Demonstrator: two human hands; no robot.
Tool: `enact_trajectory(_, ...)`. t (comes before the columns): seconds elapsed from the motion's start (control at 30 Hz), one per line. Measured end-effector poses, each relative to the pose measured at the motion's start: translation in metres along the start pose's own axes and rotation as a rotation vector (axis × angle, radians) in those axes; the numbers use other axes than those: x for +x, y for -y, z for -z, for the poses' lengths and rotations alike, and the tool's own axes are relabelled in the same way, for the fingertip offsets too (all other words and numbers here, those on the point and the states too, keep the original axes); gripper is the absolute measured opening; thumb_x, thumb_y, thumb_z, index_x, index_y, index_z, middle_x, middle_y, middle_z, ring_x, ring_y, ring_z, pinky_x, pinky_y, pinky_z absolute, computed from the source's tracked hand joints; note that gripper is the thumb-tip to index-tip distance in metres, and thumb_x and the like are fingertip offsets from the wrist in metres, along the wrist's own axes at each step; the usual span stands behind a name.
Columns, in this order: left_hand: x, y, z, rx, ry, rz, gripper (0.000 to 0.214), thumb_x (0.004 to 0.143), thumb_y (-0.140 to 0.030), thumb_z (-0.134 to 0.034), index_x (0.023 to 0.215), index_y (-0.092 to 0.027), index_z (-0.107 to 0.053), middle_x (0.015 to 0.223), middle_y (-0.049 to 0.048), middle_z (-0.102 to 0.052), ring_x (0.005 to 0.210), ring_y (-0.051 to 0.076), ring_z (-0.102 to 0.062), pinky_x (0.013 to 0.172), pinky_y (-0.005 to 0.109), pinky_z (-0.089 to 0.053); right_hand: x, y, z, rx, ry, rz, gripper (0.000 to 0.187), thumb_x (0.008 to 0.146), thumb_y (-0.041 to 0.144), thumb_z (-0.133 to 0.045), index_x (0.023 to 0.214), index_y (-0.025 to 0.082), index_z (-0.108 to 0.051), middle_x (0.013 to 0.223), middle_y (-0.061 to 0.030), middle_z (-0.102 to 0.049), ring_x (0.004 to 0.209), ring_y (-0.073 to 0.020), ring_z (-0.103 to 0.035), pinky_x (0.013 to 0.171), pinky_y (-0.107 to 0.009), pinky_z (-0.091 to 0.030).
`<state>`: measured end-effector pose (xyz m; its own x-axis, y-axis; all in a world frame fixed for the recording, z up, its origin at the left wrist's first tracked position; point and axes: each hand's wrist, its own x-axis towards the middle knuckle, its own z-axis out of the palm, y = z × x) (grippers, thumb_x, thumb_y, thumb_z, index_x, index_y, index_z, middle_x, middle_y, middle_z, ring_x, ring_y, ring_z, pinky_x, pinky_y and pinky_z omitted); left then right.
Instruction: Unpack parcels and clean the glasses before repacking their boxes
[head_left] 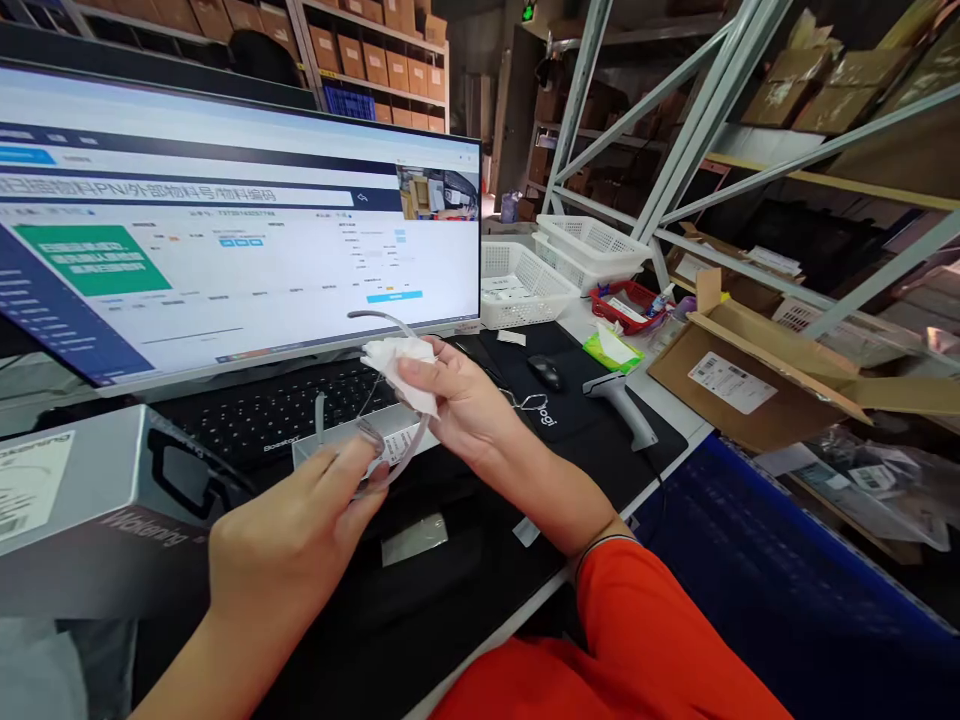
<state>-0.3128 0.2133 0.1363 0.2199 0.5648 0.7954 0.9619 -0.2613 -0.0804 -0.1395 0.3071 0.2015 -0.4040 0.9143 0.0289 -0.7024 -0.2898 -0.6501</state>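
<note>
My left hand (300, 530) pinches a pair of clear-framed glasses (379, 440) by the frame, above the keyboard's front edge. One grey temple arm curves up in front of the monitor. My right hand (457, 400) presses a crumpled white cloth (397, 365) against the glasses. An orange sleeve covers my right arm. Both hands hover over the black desk mat (450, 600).
A wide monitor (225, 210) and a black keyboard (277, 410) stand behind the hands. A grey box (82, 490) lies at the left. To the right are a mouse (545, 372), a barcode scanner (626, 405), white baskets (525, 285), a red tray (626, 305) and an open cardboard box (750, 380).
</note>
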Motion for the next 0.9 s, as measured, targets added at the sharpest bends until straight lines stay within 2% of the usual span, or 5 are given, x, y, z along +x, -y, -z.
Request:
enact_trajectory(0.23,0.002,0.015,0.007,0.128,-0.059,0.071,0.025,0.107,-0.029,-0.060,0.128,-0.023,-0.073,0.104,0.0035,-0.085,0.064,0.015,-0.069,0.051,0.029,-0.036,-0.018,-0.049,-0.008,-0.118,0.005,0.008,0.080,0.031,0.013,-0.110,0.094,0.025,-0.062,0.080,0.0075,-0.078,0.070,-0.0132,-0.071,0.068,-0.022,-0.062)
enact_trajectory(0.47,0.002,-0.002,0.004,0.095,-0.016,-0.076,0.018,0.104,-0.031,-0.070,0.119,-0.027,-0.079,0.111,0.0027,-0.085,0.069,0.014,-0.071,0.054,0.029,-0.035,0.007,0.003,0.001,-0.049,0.044,-0.051,0.050,0.053,0.020,-0.102,0.090,0.021,-0.068,0.078,0.0081,-0.078,0.068,-0.0093,-0.072,0.071,-0.018,-0.061)
enact_trajectory(0.7,0.001,0.008,0.007,0.089,-0.066,0.049,0.025,0.107,-0.025,-0.059,0.124,-0.023,-0.077,0.115,0.0044,-0.084,0.070,0.015,-0.073,0.051,0.030,-0.034,-0.019,-0.052,-0.004,-0.152,0.024,0.152,0.071,0.046,0.031,-0.110,0.092,0.026,-0.057,0.077,0.0066,-0.076,0.067,-0.0127,-0.070,0.063,-0.023,-0.061)
enact_trajectory(0.77,0.004,0.007,0.008,0.087,-0.080,0.024,0.026,0.107,-0.024,-0.059,0.127,-0.021,-0.075,0.112,0.0054,-0.085,0.070,0.015,-0.073,0.052,0.030,-0.037,-0.017,-0.049,-0.003,-0.167,0.036,0.153,0.072,0.045,0.029,-0.110,0.089,0.026,-0.053,0.075,0.0076,-0.074,0.067,-0.0134,-0.069,0.063,-0.024,-0.061)
enact_trajectory(0.9,0.010,-0.005,0.005,0.100,-0.100,-0.110,0.015,0.105,-0.024,-0.068,0.117,-0.021,-0.076,0.103,0.0028,-0.085,0.066,0.013,-0.071,0.051,0.029,-0.035,0.003,-0.012,0.003,-0.084,-0.007,0.063,0.072,0.043,0.029,-0.108,0.085,0.026,-0.050,0.077,0.0052,-0.073,0.067,-0.0130,-0.068,0.064,-0.024,-0.060)
